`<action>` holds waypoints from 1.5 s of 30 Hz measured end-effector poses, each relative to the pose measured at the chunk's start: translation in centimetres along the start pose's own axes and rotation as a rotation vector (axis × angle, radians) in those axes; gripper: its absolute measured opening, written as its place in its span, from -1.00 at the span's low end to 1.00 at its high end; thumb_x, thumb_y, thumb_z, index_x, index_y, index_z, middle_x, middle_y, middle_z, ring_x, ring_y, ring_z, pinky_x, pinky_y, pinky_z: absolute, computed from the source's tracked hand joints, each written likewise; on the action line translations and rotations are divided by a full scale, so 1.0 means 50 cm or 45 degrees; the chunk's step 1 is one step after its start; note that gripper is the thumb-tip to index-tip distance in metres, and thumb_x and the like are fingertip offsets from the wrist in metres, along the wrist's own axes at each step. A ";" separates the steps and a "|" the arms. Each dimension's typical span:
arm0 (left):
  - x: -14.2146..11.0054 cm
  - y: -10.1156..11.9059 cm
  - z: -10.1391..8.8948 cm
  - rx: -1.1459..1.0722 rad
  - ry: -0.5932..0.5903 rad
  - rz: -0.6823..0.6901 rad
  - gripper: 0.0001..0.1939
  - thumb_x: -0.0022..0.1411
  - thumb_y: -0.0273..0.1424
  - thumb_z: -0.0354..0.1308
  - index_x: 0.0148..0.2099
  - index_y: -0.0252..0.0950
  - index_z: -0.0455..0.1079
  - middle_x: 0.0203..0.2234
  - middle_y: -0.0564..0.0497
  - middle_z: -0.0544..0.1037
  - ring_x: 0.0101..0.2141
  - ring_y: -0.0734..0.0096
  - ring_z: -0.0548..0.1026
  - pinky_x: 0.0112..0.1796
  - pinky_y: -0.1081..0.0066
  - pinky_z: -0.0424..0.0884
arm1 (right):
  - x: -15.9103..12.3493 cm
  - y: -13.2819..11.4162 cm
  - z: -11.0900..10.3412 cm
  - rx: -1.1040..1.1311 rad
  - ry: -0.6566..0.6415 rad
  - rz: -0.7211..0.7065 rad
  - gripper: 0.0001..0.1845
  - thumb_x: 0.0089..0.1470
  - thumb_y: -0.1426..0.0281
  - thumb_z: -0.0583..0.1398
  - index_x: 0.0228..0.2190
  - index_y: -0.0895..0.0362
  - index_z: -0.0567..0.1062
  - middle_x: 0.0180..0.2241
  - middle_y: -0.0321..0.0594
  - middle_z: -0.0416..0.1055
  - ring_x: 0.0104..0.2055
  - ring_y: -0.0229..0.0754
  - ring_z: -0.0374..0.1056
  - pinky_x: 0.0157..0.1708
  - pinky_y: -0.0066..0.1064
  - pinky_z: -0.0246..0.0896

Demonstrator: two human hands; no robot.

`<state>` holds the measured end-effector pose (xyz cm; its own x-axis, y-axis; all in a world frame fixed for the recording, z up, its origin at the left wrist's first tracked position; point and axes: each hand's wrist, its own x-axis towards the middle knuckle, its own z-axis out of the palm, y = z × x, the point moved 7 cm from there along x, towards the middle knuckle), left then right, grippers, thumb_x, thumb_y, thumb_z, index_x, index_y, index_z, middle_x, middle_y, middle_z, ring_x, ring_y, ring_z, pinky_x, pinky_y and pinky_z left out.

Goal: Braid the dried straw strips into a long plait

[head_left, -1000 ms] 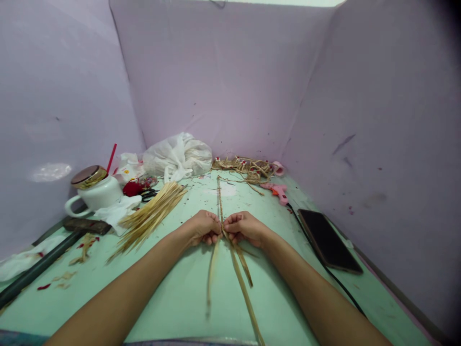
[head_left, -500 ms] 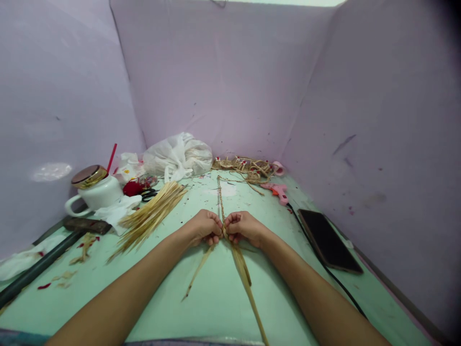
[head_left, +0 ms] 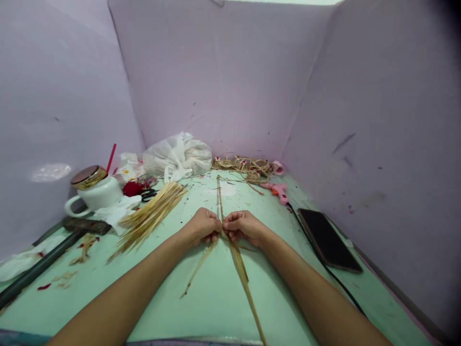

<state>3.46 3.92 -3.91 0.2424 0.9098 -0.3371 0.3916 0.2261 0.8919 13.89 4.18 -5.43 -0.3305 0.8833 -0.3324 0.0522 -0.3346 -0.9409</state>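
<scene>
A thin braid of dried plant fibre [head_left: 220,197] runs from the far part of the green table toward me, its near end between my hands. My left hand [head_left: 204,227] pinches the braid's near end from the left, with a loose strip [head_left: 197,277] trailing below it. From the right, my right hand [head_left: 242,226] is closed on the same spot, fingertips nearly touching the left ones. A longer, wider fibre strip [head_left: 242,269] hangs from there toward the table's front edge. The fingers hide the exact crossing of the strands.
Left of my hands lies a bundle of dry strips [head_left: 153,214]. Beyond it are a white mug [head_left: 103,194], a hammer [head_left: 86,226] and a plastic bag [head_left: 180,156]. Braided pieces [head_left: 248,168], a pink glue gun [head_left: 276,190] with its cord, and a phone [head_left: 329,240] lie to the right.
My hands have shifted slightly, the fingertips closing in on the braid's near end. The loose left strip has swung a little to the left.
</scene>
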 end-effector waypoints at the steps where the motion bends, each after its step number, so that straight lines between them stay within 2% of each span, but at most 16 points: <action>1: 0.000 0.001 0.000 0.011 0.011 0.006 -0.96 -0.22 -0.54 0.04 -0.64 -0.38 0.27 -0.90 0.09 0.24 -0.84 0.62 0.13 -0.77 0.57 0.00 | 0.000 0.000 0.000 -0.002 0.000 0.004 -0.93 -0.28 0.54 0.21 -0.62 0.25 0.37 -0.68 -0.33 0.31 -0.71 -0.43 0.17 -0.70 -0.58 0.16; 9: 0.011 -0.010 -0.010 -0.012 0.028 -0.033 -0.96 -0.27 -0.50 0.06 -0.63 -0.38 0.30 -0.89 0.11 0.22 -0.83 0.62 0.09 -0.77 0.55 -0.04 | -0.005 -0.003 0.000 -0.121 0.029 0.019 -0.93 -0.26 0.53 0.18 -0.68 0.25 0.36 -0.78 -0.38 0.21 -0.76 -0.45 0.05 -0.76 -0.60 0.03; 13: 0.023 -0.026 -0.008 -0.017 -0.024 -0.152 -0.93 -0.28 -0.46 0.02 -0.65 -0.38 0.28 -0.87 0.10 0.21 -0.81 0.63 0.09 -0.76 0.56 -0.10 | -0.004 -0.006 0.004 -0.134 -0.029 -0.015 -0.95 -0.29 0.53 0.18 -0.67 0.26 0.38 -0.81 -0.42 0.13 -0.75 -0.46 0.02 -0.74 -0.59 0.06; 17: 0.025 -0.042 -0.005 0.142 -0.111 -0.271 -0.88 -0.27 -0.40 0.00 -0.69 -0.35 0.25 -0.89 0.11 0.15 -0.81 0.63 0.04 -0.75 0.54 -0.17 | -0.001 -0.002 0.000 -0.082 -0.008 -0.006 -0.97 -0.30 0.52 0.18 -0.65 0.25 0.39 -0.80 -0.42 0.13 -0.74 -0.45 0.02 -0.71 -0.57 0.11; 21: 0.016 -0.016 -0.035 0.363 -0.117 -0.115 -0.91 -0.30 -0.44 0.02 -0.72 -0.33 0.19 -0.88 0.12 0.13 -0.79 0.62 0.05 -0.73 0.53 -0.13 | 0.002 0.000 -0.001 -0.058 0.001 -0.012 -0.97 -0.31 0.53 0.18 -0.64 0.24 0.39 -0.79 -0.42 0.15 -0.75 -0.45 0.02 -0.73 -0.58 0.08; 23: 0.004 0.003 -0.055 0.453 -0.112 -0.042 -0.94 -0.29 -0.45 0.02 -0.67 -0.34 0.24 -0.84 0.12 0.17 -0.77 0.61 0.08 -0.71 0.53 -0.08 | 0.003 0.001 -0.001 -0.060 0.006 -0.021 -0.97 -0.32 0.54 0.18 -0.64 0.24 0.39 -0.78 -0.42 0.15 -0.75 -0.46 0.02 -0.75 -0.58 0.03; 26: -0.023 0.045 -0.079 0.503 0.016 0.140 -0.87 -0.25 -0.41 0.06 -0.54 -0.34 0.34 -0.73 0.11 0.28 -0.69 0.58 0.18 -0.65 0.54 0.05 | 0.005 0.002 -0.002 -0.041 0.022 -0.031 -0.95 -0.32 0.53 0.20 -0.65 0.24 0.38 -0.78 -0.41 0.16 -0.75 -0.46 0.02 -0.76 -0.59 0.01; 28: -0.047 0.066 -0.070 0.569 0.081 0.265 -0.83 -0.21 -0.33 0.09 -0.55 -0.34 0.35 -0.72 0.11 0.28 -0.66 0.58 0.19 -0.60 0.54 0.08 | 0.006 0.003 -0.004 -0.030 0.038 -0.034 -0.94 -0.32 0.53 0.21 -0.65 0.24 0.38 -0.78 -0.40 0.17 -0.75 -0.45 0.03 -0.75 -0.58 0.02; 30: -0.065 0.055 -0.038 0.767 0.029 0.207 -0.74 -0.17 -0.22 0.08 -0.65 -0.34 0.31 -0.78 0.10 0.19 -0.68 0.56 0.14 -0.62 0.52 0.03 | 0.006 0.004 -0.005 -0.031 0.054 -0.031 -0.93 -0.33 0.53 0.21 -0.66 0.24 0.37 -0.77 -0.39 0.18 -0.75 -0.45 0.03 -0.74 -0.58 0.04; 31: -0.072 0.047 -0.026 0.906 0.058 0.163 -0.70 -0.17 -0.18 0.07 -0.68 -0.33 0.30 -0.80 0.09 0.18 -0.68 0.53 0.15 -0.62 0.50 0.01 | 0.006 0.004 -0.006 -0.030 0.059 -0.029 -0.92 -0.33 0.53 0.21 -0.66 0.24 0.37 -0.77 -0.39 0.18 -0.74 -0.45 0.03 -0.74 -0.57 0.04; 32: -0.078 0.043 -0.020 1.036 0.142 0.140 -0.70 -0.19 -0.18 0.08 -0.69 -0.32 0.31 -0.79 0.06 0.20 -0.67 0.50 0.17 -0.61 0.49 0.01 | 0.006 0.005 -0.006 -0.027 0.059 -0.028 -0.92 -0.33 0.53 0.21 -0.66 0.24 0.37 -0.77 -0.39 0.19 -0.74 -0.45 0.04 -0.74 -0.57 0.05; 34: -0.085 0.042 -0.006 1.167 0.211 0.165 -0.82 -0.19 -0.29 0.08 -0.65 -0.30 0.37 -0.74 0.02 0.30 -0.64 0.46 0.22 -0.59 0.48 0.02 | 0.006 0.005 -0.006 -0.022 0.052 -0.039 -0.92 -0.33 0.53 0.22 -0.66 0.24 0.37 -0.76 -0.39 0.20 -0.74 -0.45 0.04 -0.73 -0.57 0.05; 35: -0.086 0.042 -0.003 1.180 0.212 0.184 -0.87 -0.20 -0.36 0.06 -0.61 -0.29 0.40 -0.72 0.02 0.34 -0.62 0.46 0.24 -0.58 0.48 0.03 | 0.006 0.005 -0.006 -0.022 0.050 -0.044 -0.93 -0.33 0.54 0.22 -0.66 0.24 0.37 -0.76 -0.38 0.20 -0.74 -0.45 0.04 -0.73 -0.57 0.04; 37: -0.084 0.046 -0.008 1.128 0.164 0.210 -0.84 -0.22 -0.46 0.01 -0.58 -0.27 0.42 -0.69 0.03 0.38 -0.61 0.47 0.26 -0.57 0.50 0.05 | 0.007 0.006 -0.007 -0.028 0.059 -0.049 -0.94 -0.33 0.54 0.22 -0.66 0.25 0.38 -0.76 -0.38 0.20 -0.74 -0.45 0.04 -0.74 -0.57 0.02; 41: -0.073 0.059 -0.040 0.885 0.044 0.263 -0.82 -0.21 -0.43 0.00 -0.56 -0.32 0.43 -0.70 0.06 0.37 -0.61 0.50 0.27 -0.58 0.53 0.09 | 0.007 0.009 -0.007 -0.037 0.067 -0.030 -0.94 -0.33 0.53 0.23 -0.64 0.26 0.42 -0.76 -0.37 0.21 -0.74 -0.44 0.06 -0.73 -0.57 0.02; 45: -0.045 0.047 -0.051 0.867 0.132 0.334 -0.80 -0.23 -0.47 0.00 -0.53 -0.34 0.45 -0.67 0.05 0.41 -0.58 0.49 0.31 -0.54 0.54 0.13 | 0.006 0.007 -0.008 -0.012 0.076 -0.009 -0.94 -0.33 0.54 0.23 -0.63 0.26 0.43 -0.76 -0.38 0.22 -0.73 -0.45 0.06 -0.71 -0.57 0.05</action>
<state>1.56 3.30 -0.31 0.3320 0.9400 -0.0780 0.8048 -0.2392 0.5432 14.19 4.48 -5.91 -0.2739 0.9038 -0.3287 0.0592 -0.3253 -0.9437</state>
